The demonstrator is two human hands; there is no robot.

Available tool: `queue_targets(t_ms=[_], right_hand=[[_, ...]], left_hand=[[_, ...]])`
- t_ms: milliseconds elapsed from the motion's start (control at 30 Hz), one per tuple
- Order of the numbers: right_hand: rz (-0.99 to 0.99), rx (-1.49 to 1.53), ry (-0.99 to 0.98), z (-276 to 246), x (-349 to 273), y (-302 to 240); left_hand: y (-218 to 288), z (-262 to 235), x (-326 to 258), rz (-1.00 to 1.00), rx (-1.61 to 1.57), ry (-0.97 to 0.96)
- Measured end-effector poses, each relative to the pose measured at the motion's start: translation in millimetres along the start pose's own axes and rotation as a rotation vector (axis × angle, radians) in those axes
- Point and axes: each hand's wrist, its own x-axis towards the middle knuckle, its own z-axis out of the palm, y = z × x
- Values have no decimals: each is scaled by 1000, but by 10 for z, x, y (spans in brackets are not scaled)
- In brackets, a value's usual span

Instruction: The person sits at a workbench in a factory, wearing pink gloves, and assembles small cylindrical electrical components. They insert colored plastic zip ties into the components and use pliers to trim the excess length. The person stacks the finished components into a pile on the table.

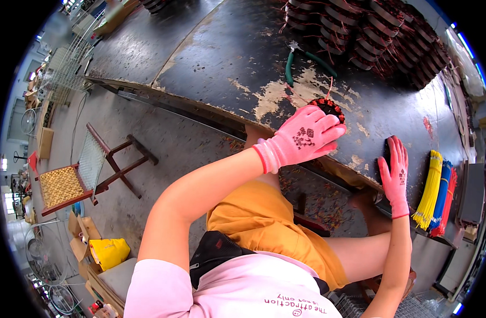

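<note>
My left hand [308,137], in a pink glove, is closed at the near side of a small round wound motor stator [330,107] on the dark worktable [211,69]. The back of the hand and the fingers cover much of the stator, so the grip shows only in part. Red windings ring its black core, and thin reddish wires stick out on the far side. My right hand [396,175], gloved alike, lies at the table's near edge with its fingers stretched out and nothing in it. Green-handled cutting pliers [289,66] rest beyond the stator, handles spread.
Stacks of similar wound stators [367,37] stand at the far right. Bundles of yellow [429,188], blue [442,192] and red wires [448,204] lie right of my right hand. A wooden chair with a woven seat [63,188] is on the floor at left.
</note>
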Motion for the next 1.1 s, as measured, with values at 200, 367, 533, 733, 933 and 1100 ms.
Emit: queue_targets(t_ms=[200,367,533,733,933,1100], right_hand=[[13,-8,17,-6,8,-22],[6,12,27,-6,21,-19],[0,4,5,81,27,89],[-7,-10,2,23,-79,172],[-82,-29,7,54,-13,199],[-86,47,66,34,7,62]], left_hand=[[-10,-55,82,4,-3,-62],[-59,-135,38,52,11,-86],[-50,-812,-330,228,63,-65],[102,-2235,-1687,-814,-529,-977],[1254,-2171,-3312,-1756,-1410,-1442],[1733,-2000,-3571,-1968,-1792,-996]])
